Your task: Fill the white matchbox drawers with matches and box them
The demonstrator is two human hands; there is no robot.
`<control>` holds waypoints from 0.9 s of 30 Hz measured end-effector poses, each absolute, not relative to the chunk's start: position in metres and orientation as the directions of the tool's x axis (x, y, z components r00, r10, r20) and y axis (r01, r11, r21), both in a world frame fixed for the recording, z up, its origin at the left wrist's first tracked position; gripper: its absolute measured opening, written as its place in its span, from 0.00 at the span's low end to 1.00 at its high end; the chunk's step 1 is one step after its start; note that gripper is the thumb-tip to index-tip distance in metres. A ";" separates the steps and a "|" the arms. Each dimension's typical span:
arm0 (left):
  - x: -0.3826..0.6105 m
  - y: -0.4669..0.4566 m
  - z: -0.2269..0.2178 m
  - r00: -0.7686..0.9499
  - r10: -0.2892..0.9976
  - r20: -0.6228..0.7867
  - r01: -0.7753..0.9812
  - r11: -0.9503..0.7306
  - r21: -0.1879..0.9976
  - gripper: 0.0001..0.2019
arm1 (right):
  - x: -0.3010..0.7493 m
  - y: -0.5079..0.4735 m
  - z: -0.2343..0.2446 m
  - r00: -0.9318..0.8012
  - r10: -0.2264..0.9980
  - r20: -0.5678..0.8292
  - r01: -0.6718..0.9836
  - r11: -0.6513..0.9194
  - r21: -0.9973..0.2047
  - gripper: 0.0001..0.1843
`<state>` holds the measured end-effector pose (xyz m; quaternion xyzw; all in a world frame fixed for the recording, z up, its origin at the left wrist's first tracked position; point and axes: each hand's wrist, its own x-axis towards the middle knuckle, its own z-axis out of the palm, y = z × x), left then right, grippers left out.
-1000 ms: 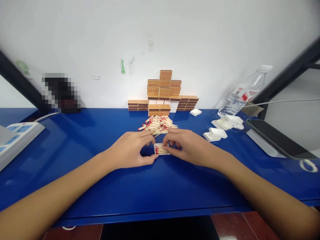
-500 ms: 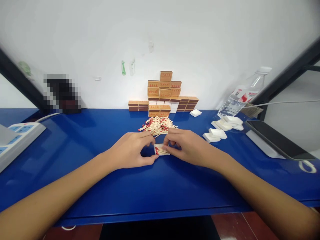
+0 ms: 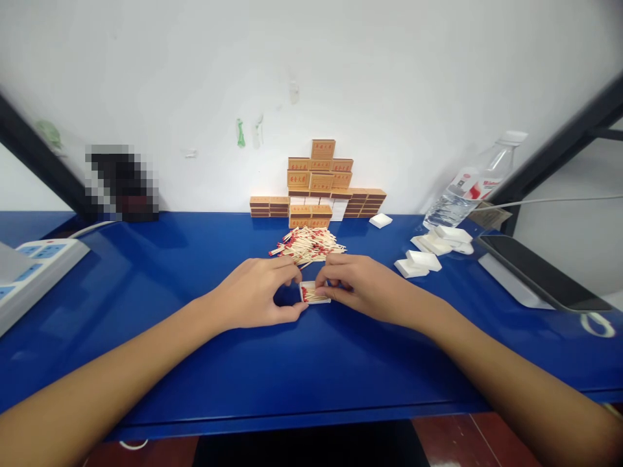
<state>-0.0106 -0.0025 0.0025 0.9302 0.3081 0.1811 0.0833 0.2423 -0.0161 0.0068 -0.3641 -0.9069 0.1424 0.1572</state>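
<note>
A small white matchbox tray [image 3: 328,300] lies on the blue table in front of me. Red-headed matches [image 3: 310,295] lie inside it, heads toward the left. My left hand [image 3: 263,292] grips the tray's left end between thumb and forefinger. The fingers of my right hand [image 3: 353,282] are pinched together at the matches over the tray's right part; whether they hold a match is hidden. Just beyond both hands spreads a loose heap of matches [image 3: 309,243].
Matchboxes [image 3: 321,180] are stacked against the wall. Several white trays [image 3: 424,261] lie at right, and a single tray [image 3: 380,221] farther back. A water bottle [image 3: 472,185], a phone [image 3: 540,269] on a white block and a power strip [image 3: 46,266] flank the table.
My right fingertips have shifted very slightly left over the tray, and the matches in it sit a little differently. My left hand stays at the tray's left end.
</note>
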 end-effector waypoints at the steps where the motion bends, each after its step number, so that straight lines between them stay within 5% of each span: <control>1: -0.011 -0.002 0.002 0.745 0.602 0.287 0.541 -0.798 0.267 0.12 | 0.242 -0.016 0.007 -0.689 0.703 0.176 0.608 0.693 -0.388 0.07; 14: -0.010 -0.003 0.003 0.750 0.605 0.268 0.541 -0.794 0.279 0.13 | 0.238 -0.016 0.008 -0.672 0.722 0.168 0.558 0.642 -0.526 0.10; 27: -0.009 -0.004 -0.001 0.761 0.606 0.233 0.538 -0.790 0.295 0.13 | 0.235 -0.021 0.009 -0.655 0.744 0.133 0.593 0.615 -0.521 0.07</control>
